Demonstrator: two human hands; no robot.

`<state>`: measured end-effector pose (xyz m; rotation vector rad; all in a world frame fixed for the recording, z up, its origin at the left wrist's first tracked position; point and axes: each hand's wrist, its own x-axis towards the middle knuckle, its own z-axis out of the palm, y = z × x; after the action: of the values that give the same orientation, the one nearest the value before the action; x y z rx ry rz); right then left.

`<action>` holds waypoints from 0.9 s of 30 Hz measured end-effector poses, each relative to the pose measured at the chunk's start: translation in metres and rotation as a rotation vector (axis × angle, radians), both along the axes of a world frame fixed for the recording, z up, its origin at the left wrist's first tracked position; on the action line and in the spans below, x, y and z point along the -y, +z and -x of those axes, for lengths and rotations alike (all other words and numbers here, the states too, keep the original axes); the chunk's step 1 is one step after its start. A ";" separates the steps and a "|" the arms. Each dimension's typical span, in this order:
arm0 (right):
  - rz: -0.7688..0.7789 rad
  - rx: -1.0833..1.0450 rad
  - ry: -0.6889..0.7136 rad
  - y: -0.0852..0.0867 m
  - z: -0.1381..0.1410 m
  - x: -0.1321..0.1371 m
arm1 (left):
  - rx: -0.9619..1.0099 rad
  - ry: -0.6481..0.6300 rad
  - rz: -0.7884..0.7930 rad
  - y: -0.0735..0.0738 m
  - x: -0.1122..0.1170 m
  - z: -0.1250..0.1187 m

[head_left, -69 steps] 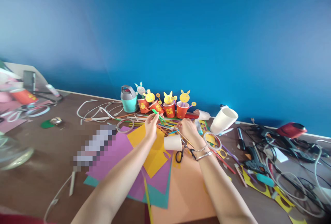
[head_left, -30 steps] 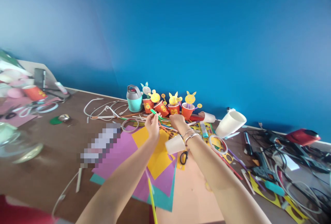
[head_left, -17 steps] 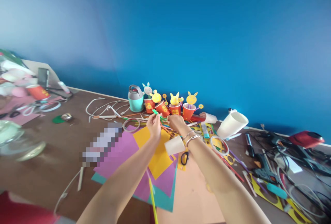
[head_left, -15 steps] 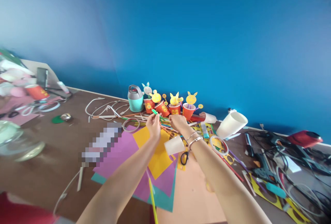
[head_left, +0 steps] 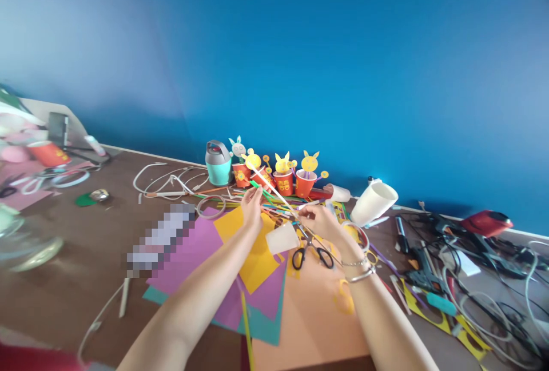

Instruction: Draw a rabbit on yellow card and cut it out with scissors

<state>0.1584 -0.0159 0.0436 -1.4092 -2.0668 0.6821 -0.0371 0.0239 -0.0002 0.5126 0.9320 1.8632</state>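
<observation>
My left hand (head_left: 252, 208) is closed in a pinch on a thin green strip (head_left: 256, 186), whose exact kind is too small to tell. A long, thin white stick (head_left: 272, 187) slants up to the left from the fingers of my right hand (head_left: 318, 219), which is closed on it. Just below my right hand lie black-handled scissors (head_left: 305, 245), handles towards me. A white paper cup (head_left: 282, 239) rests on its side between my forearms. Behind my hands stand red paper cups (head_left: 283, 183) with yellow paper animal faces, one of the cups tilted.
Purple sheets (head_left: 189, 256), a yellow sheet (head_left: 246, 245) and a peach sheet (head_left: 317, 314) lie under my arms. A teal-and-grey container (head_left: 218, 165) stands by the blue wall. At right are a white cup (head_left: 374, 202), a glue gun (head_left: 424, 274) and tangled cables.
My right hand has moved right and nearer to me, and a long white stick now shows in it. Both scissors handles have come into view. My left hand keeps the green strip.
</observation>
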 end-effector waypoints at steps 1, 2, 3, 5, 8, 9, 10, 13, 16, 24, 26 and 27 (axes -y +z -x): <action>-0.003 0.039 0.014 0.002 0.001 0.002 | 0.007 -0.018 0.009 0.002 0.001 -0.001; -0.003 0.084 0.020 0.005 0.002 0.003 | 0.017 -0.041 0.014 0.004 0.002 -0.001; 0.006 0.133 0.018 0.007 0.002 0.004 | 0.030 -0.067 0.014 0.006 0.003 -0.001; 0.037 0.225 -0.002 0.010 0.001 0.005 | 0.068 -0.120 0.009 0.009 0.005 -0.001; 0.079 0.315 -0.009 0.011 -0.004 0.004 | 0.117 -0.146 0.036 0.010 0.007 -0.001; 0.096 0.336 0.002 0.012 -0.005 0.004 | 0.125 -0.142 0.050 0.010 0.007 0.000; 0.117 0.356 0.015 0.012 -0.007 0.004 | 0.129 -0.137 0.062 0.009 0.007 0.000; 0.173 0.411 0.018 0.015 -0.009 0.005 | 0.134 -0.128 0.073 0.008 0.006 0.001; 0.170 0.442 -0.011 0.018 -0.008 0.007 | 0.139 -0.132 0.080 0.007 0.006 0.002; 0.163 0.435 -0.029 0.020 -0.004 0.011 | 0.159 -0.172 0.111 0.005 0.006 0.001; 0.168 0.436 -0.026 0.020 -0.003 0.012 | 0.162 -0.175 0.112 0.005 0.006 0.000; 0.170 0.438 -0.024 0.020 -0.003 0.012 | 0.162 -0.175 0.113 0.005 0.007 0.000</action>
<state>0.1618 -0.0277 0.0636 -1.8076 -2.3591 0.5894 -0.0373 0.0174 0.0053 0.3570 0.8504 1.6579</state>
